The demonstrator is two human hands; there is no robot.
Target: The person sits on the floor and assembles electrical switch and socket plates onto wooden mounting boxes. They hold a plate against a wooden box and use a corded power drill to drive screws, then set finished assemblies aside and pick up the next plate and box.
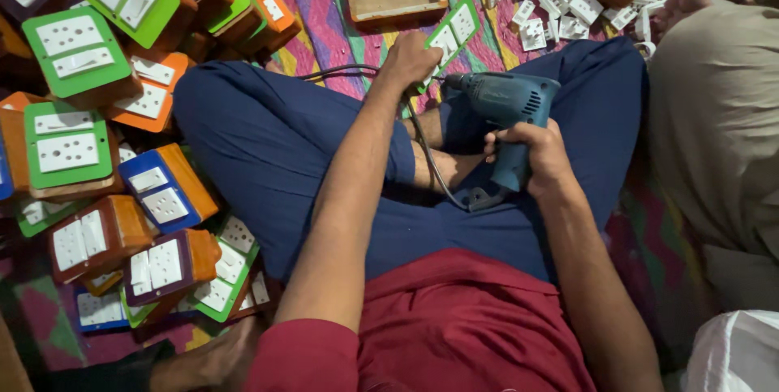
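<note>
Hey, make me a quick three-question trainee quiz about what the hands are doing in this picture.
1. True or false: the right hand grips a teal electric drill.
2. The left hand holds: A) green switch plate B) empty wooden box C) loose white socket
3. Fill in: finished switch boards are piled on the person's ____ side.

Key: 1 true; 2 A, the green switch plate; 3 left.

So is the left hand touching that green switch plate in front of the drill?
Touching. The head view shows the left hand gripping the green switch plate, fingers wrapped over its lower edge, no gap visible.
</note>
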